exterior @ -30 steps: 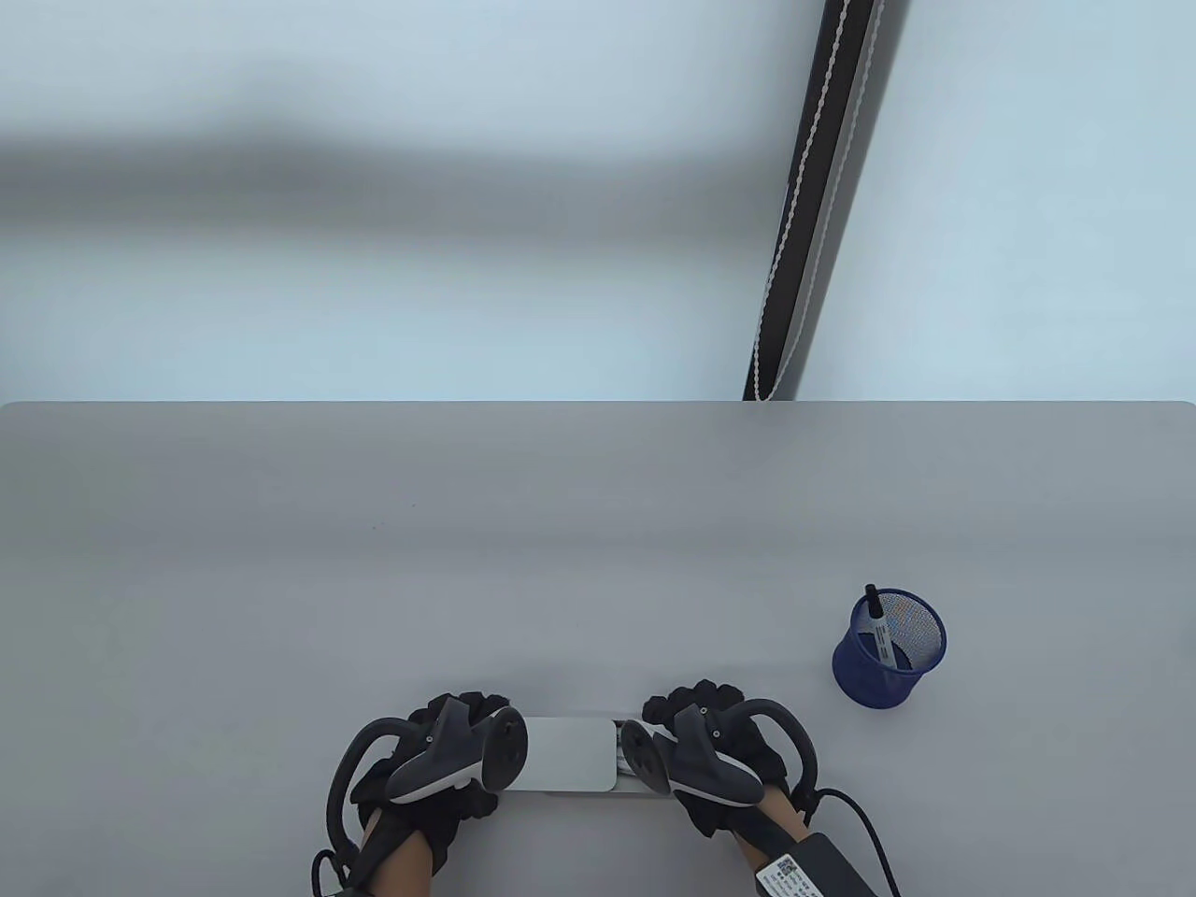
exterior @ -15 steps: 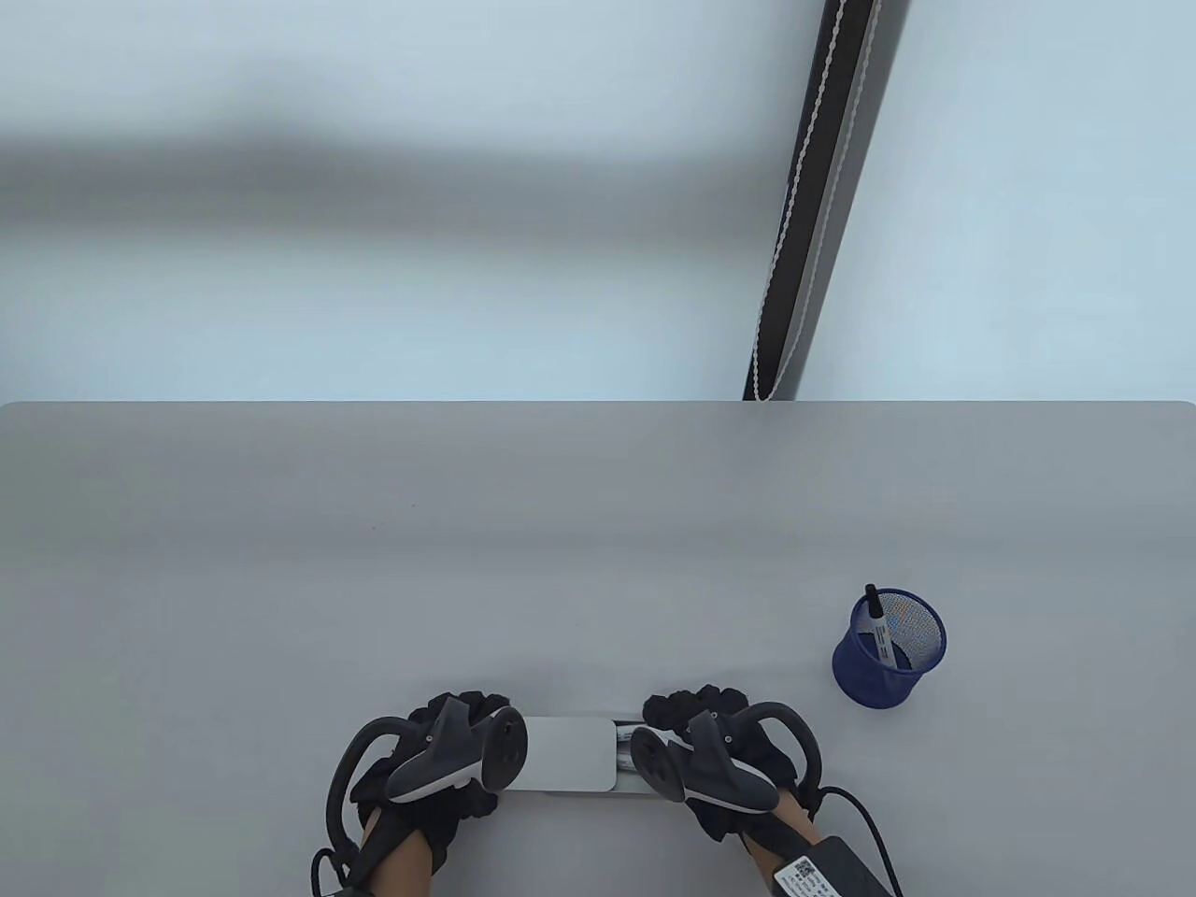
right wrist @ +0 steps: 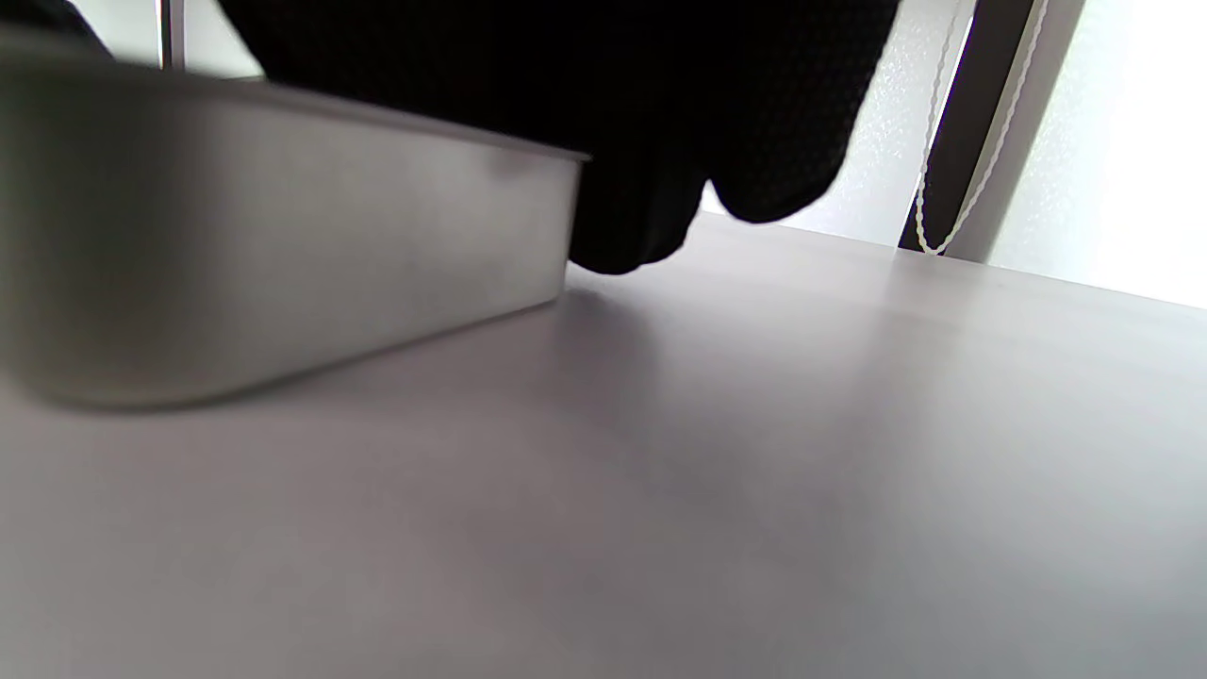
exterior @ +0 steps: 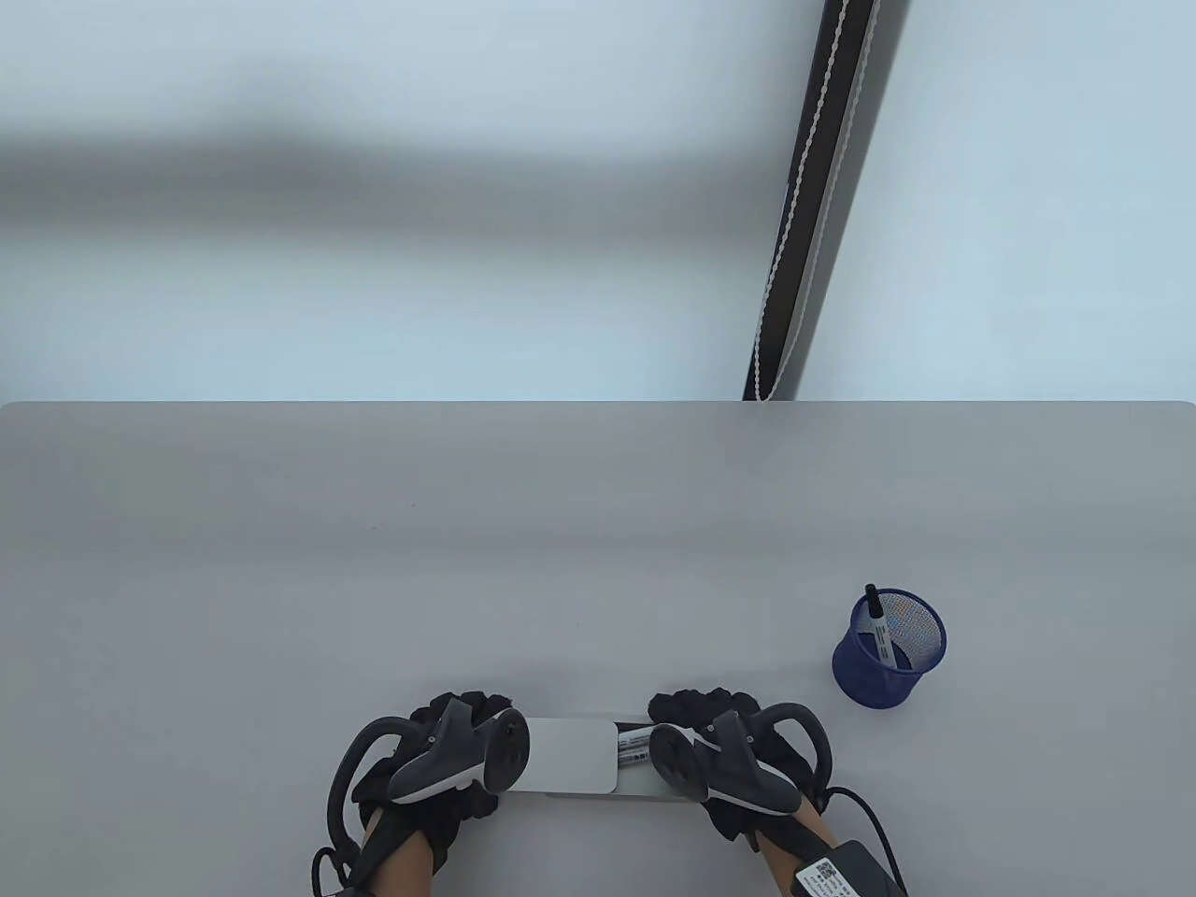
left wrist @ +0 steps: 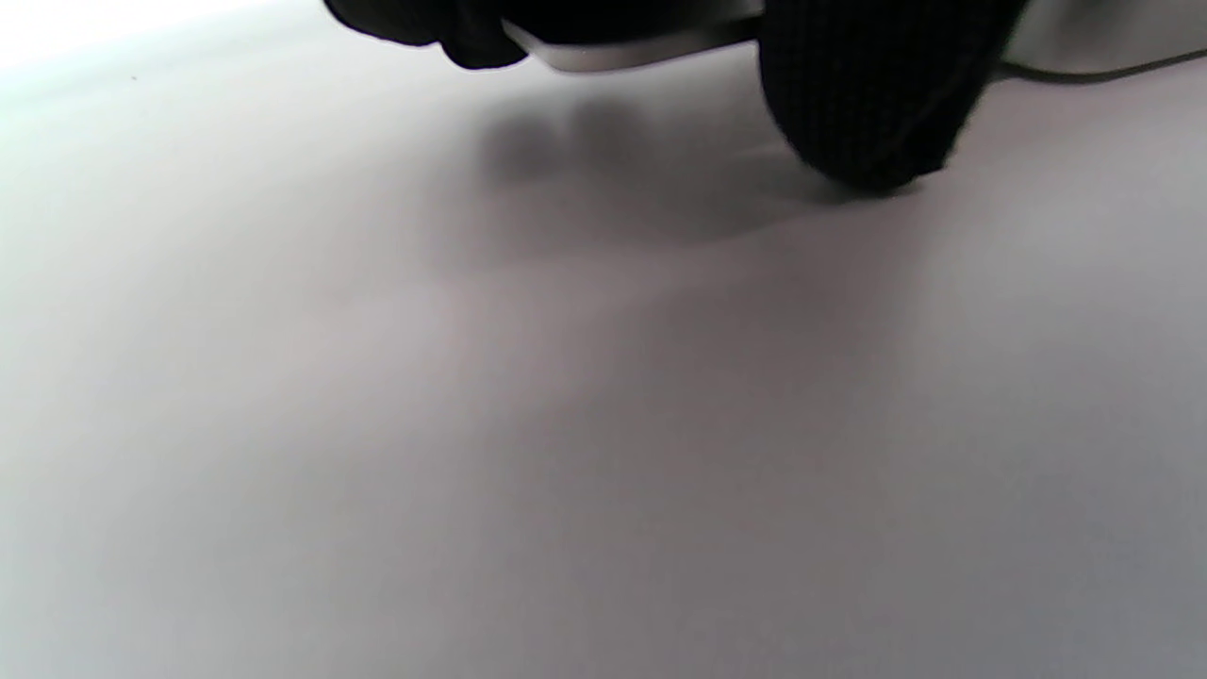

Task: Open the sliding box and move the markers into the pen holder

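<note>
A white sliding box (exterior: pixel 570 755) lies near the table's front edge. My left hand (exterior: pixel 464 712) grips the left end of its sleeve; the sleeve's edge (left wrist: pixel 613 57) shows between the gloved fingers (left wrist: pixel 868 104). My right hand (exterior: pixel 696 712) grips the inner tray (right wrist: pixel 283 264), which sticks out to the right. In the opened gap lie markers (exterior: pixel 635 746) with white labels. The blue mesh pen holder (exterior: pixel 888 649) stands to the right with one black marker (exterior: pixel 878 624) in it, apart from both hands.
The grey table (exterior: pixel 467 561) stretches far beyond the box. A black pole with a white cord (exterior: pixel 804 206) rises behind the table's far edge. A cable (exterior: pixel 864 813) trails from my right wrist.
My right hand has moved right, drawing the tray further out of the sleeve, so more of the markers shows. My left hand and the sleeve have stayed put.
</note>
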`<control>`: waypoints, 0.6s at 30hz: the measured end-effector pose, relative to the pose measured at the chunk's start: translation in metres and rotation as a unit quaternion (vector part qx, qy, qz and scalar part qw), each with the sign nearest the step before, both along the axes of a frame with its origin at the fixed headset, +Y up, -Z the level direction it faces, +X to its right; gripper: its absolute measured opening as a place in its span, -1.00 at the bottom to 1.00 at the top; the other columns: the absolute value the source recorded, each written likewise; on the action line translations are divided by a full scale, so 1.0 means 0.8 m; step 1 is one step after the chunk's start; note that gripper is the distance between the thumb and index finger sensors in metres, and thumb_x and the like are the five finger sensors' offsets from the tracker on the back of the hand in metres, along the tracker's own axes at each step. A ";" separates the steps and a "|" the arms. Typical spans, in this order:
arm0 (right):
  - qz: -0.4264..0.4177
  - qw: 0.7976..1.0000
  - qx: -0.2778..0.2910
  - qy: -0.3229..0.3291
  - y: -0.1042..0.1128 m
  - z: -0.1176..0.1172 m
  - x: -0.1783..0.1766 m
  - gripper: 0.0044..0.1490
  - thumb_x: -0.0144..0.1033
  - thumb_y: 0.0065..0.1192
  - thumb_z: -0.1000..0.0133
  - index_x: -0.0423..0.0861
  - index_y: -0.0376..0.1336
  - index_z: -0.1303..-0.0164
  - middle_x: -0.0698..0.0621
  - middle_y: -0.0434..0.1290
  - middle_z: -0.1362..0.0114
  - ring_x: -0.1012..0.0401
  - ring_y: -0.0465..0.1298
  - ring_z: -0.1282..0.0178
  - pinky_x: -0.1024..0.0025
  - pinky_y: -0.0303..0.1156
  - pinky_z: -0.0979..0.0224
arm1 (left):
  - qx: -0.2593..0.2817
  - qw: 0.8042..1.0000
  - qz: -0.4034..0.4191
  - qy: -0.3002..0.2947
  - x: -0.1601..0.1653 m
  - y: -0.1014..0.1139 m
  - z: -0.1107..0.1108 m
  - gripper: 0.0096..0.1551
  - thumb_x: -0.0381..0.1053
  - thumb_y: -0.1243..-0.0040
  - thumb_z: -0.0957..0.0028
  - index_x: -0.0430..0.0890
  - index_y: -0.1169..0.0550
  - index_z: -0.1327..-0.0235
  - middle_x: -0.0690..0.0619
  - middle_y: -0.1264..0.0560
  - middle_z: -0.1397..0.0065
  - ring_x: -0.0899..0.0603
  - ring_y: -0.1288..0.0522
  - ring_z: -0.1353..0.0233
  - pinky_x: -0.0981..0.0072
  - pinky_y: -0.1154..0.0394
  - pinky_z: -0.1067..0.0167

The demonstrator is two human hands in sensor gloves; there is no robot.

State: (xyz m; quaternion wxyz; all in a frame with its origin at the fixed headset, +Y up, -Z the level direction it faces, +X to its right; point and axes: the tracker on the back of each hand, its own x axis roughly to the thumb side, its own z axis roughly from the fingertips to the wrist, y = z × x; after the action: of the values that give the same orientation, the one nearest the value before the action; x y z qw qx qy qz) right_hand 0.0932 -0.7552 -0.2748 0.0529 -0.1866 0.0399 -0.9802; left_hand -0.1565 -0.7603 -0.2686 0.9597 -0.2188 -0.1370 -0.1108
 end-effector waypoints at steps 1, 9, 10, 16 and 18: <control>-0.005 1.000 -0.001 -0.002 0.001 0.000 0.002 -0.41 -0.26 0.49 0.24 0.29 0.39 -0.02 0.22 0.58 -0.20 0.30 0.68 -0.16 0.30 0.62 -0.26 | 0.000 1.000 0.000 0.000 0.000 0.000 0.000 -0.05 0.39 -0.10 0.08 0.19 -0.01 -0.51 0.15 -0.08 -0.69 -0.09 -0.19 -0.69 0.14 -0.26 -0.64; -0.046 0.999 -0.005 -0.028 0.007 -0.004 0.023 -0.47 -0.24 0.42 0.15 0.26 0.41 -0.06 0.19 0.60 -0.20 0.27 0.69 -0.13 0.30 0.64 -0.24 | 0.000 1.000 -0.001 0.000 0.001 0.000 0.001 -0.05 0.39 -0.10 0.08 0.19 -0.01 -0.51 0.15 -0.08 -0.69 -0.10 -0.19 -0.69 0.14 -0.26 -0.63; -0.055 0.998 -0.007 -0.031 0.009 -0.004 0.026 -0.47 -0.24 0.42 0.14 0.26 0.42 -0.06 0.19 0.60 -0.20 0.27 0.70 -0.13 0.30 0.64 -0.24 | 0.000 1.000 -0.002 0.000 0.001 0.000 0.001 -0.05 0.39 -0.10 0.08 0.19 -0.01 -0.51 0.15 -0.08 -0.69 -0.10 -0.19 -0.69 0.14 -0.26 -0.63; -0.091 0.995 -0.013 -0.042 0.019 -0.007 0.040 -0.48 -0.24 0.39 0.12 0.22 0.43 -0.08 0.15 0.61 -0.20 0.25 0.70 -0.12 0.30 0.63 -0.25 | -0.001 1.000 -0.002 0.000 0.001 0.000 0.001 -0.05 0.39 -0.10 0.08 0.19 -0.01 -0.51 0.15 -0.08 -0.69 -0.10 -0.19 -0.69 0.14 -0.26 -0.63; -0.105 0.993 -0.019 -0.046 0.023 -0.008 0.045 -0.48 -0.24 0.38 0.12 0.21 0.43 -0.09 0.15 0.61 -0.20 0.24 0.70 -0.12 0.30 0.63 -0.25 | -0.001 1.000 -0.002 0.000 0.001 0.000 0.001 -0.05 0.39 -0.10 0.08 0.19 -0.01 -0.51 0.15 -0.08 -0.69 -0.10 -0.19 -0.69 0.14 -0.26 -0.63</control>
State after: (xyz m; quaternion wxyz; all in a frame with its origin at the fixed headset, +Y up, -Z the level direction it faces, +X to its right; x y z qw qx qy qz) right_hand 0.1291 -0.7372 -0.2814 -0.0526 -0.1375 0.0379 -0.9884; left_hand -0.1557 -0.7604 -0.2675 0.9594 -0.2197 -0.1366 -0.1123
